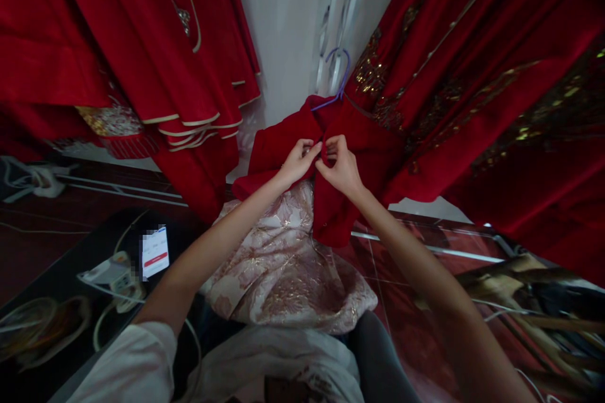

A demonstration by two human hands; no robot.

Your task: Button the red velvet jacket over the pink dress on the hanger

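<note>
A red jacket [363, 157] hangs on a purple hanger [336, 75] in front of me, over a pale pink and gold skirt [283, 271]. My left hand [300, 160] and my right hand [339, 167] meet at the jacket's front opening near the collar. Both hands pinch the red fabric edges there, fingertips almost touching each other. What sits between the fingertips is too small to make out.
Red embroidered robes hang at the left [142, 44] and right [496, 88], with a white wall [288, 12] between them. A phone [155, 252], a white power strip [111, 271] and cables lie on the dark floor at the lower left.
</note>
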